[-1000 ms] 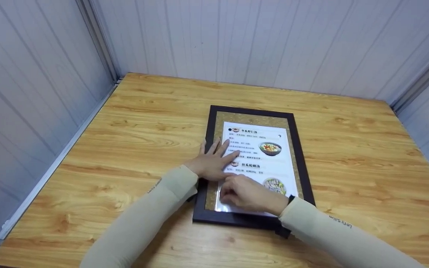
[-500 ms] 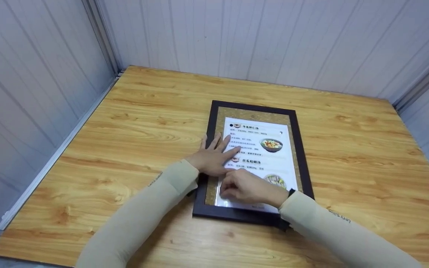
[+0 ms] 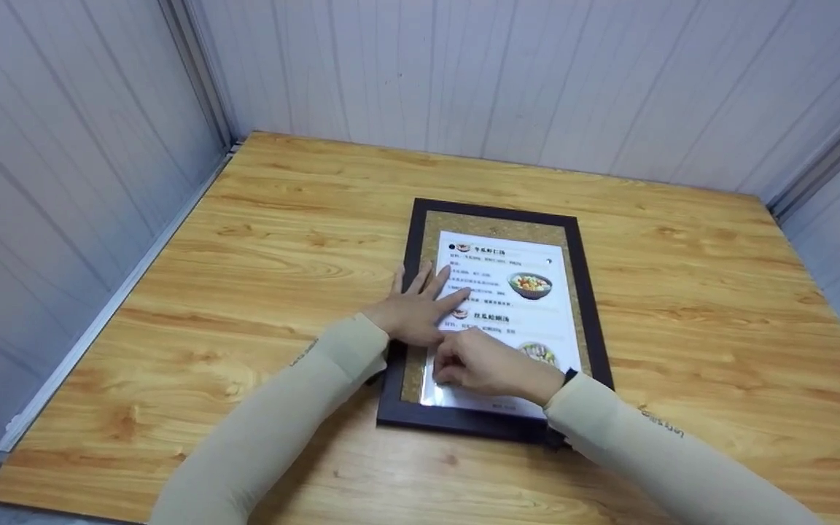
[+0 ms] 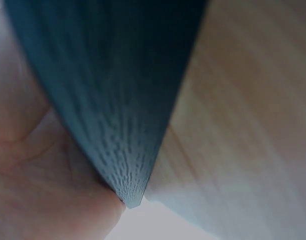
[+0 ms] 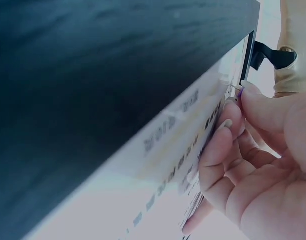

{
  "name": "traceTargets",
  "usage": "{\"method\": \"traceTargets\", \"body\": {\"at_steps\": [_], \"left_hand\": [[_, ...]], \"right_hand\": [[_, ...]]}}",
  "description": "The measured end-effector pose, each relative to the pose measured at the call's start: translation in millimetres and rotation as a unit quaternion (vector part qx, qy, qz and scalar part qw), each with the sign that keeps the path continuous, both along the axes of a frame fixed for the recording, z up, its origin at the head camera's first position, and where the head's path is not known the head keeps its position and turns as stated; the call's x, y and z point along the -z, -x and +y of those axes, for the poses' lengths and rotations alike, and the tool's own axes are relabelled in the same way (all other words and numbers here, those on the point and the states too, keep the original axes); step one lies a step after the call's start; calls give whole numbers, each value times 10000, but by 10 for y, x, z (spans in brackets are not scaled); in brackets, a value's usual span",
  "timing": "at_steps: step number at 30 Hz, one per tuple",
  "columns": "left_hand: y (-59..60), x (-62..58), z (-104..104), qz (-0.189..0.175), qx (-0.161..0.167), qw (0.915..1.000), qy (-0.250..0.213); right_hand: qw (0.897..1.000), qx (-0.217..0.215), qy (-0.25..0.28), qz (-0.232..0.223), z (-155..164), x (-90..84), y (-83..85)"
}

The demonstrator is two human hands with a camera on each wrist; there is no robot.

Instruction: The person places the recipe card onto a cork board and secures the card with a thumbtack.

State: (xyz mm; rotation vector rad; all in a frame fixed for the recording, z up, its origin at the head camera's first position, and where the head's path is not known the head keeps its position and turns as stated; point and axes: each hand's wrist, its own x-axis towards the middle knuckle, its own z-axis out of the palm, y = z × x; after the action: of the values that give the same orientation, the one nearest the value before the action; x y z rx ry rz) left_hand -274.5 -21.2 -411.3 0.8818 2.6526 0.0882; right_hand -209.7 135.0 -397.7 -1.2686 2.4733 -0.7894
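Observation:
A white printed sheet with soup pictures and text lies on a cork board in a dark frame. A black pin marks the sheet's top left corner; a small pale dot, perhaps another pin, is at its top right. My left hand rests with fingers spread across the left frame edge and the sheet. My right hand is low on the sheet, near its lower left corner. In the right wrist view, its thumb and fingertips pinch a small purple pushpin, mostly hidden, its thin metal point towards the sheet.
The board lies flat on a wood-grain table. Pale panel walls stand along the table's back and sides. A black strap is visible by the other sleeve in the right wrist view.
The head view has tilted a little, so the board appears slightly higher. Both hands stay at nearly the same places on the board, and the right hand shifts only slightly.

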Motion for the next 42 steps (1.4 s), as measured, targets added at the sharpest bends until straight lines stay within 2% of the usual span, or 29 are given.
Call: {"method": "traceTargets", "body": {"at_steps": [5, 12, 19, 24, 33, 42], "left_hand": [[-9, 4, -33, -68, -93, 9999, -13], [-4, -16, -19, -57, -37, 10000, 36], [-14, -8, 6, -90, -4, 10000, 23], [0, -8, -22, -147, -4, 9999, -65], [25, -12, -58, -181, 1, 9978, -636], [21, 19, -49, -49, -27, 9981, -617]], "right_hand": [[9995, -178, -16, 266, -33, 4, -3], [9990, -329, 131, 282, -4, 6, 2], [9996, -168, 102, 202, 10, 12, -9], [9989, -358, 86, 285, -4, -1, 8], [9997, -166, 185, 80, -24, 1, 22], [9998, 118, 108, -113, -45, 6, 20]]}}
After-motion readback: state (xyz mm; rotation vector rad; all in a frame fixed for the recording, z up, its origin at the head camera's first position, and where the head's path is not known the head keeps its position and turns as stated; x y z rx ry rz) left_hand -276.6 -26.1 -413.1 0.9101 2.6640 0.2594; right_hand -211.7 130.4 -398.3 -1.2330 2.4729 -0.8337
